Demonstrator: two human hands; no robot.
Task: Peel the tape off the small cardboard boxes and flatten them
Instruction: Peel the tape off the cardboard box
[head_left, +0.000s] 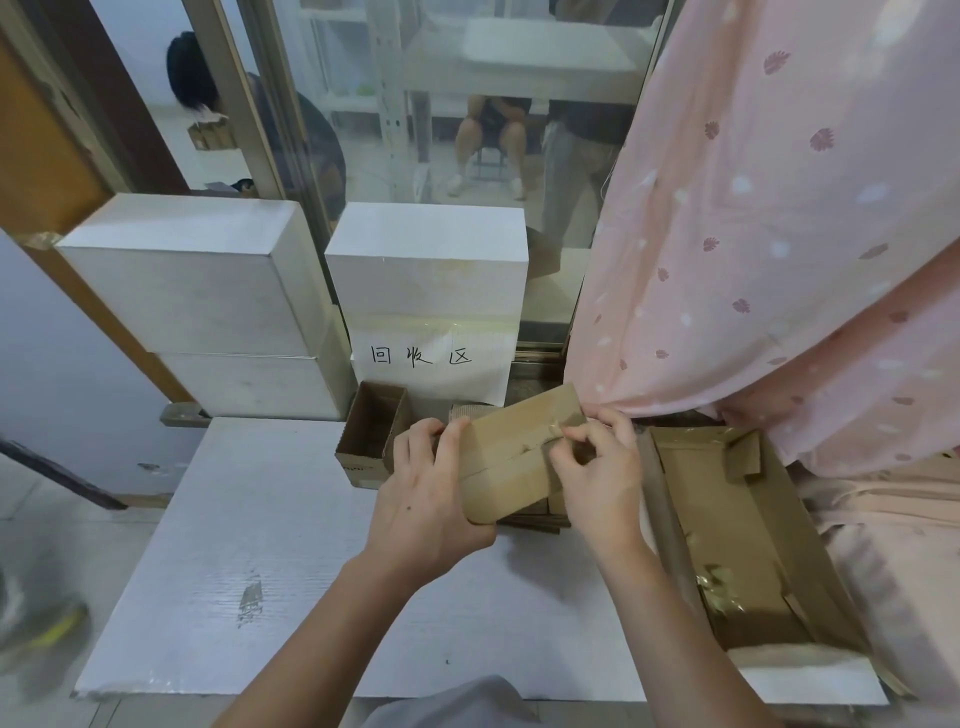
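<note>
Midway through the peeling step, by the look of it. Left hand (426, 486) clamped round the near end of a small cardboard box (514, 457), held just above the white tabletop (249, 545). Right hand (597, 467) pinching at clear tape (558, 428) along the top seam. Next, probably: a steady pull lengthwise, then collapsing it flat. Open room left; tight on the right beside the cardboard tray (727, 519). Beyond, an open small box (369, 431), white foam blocks (197, 291), pink curtain (779, 234).
</note>
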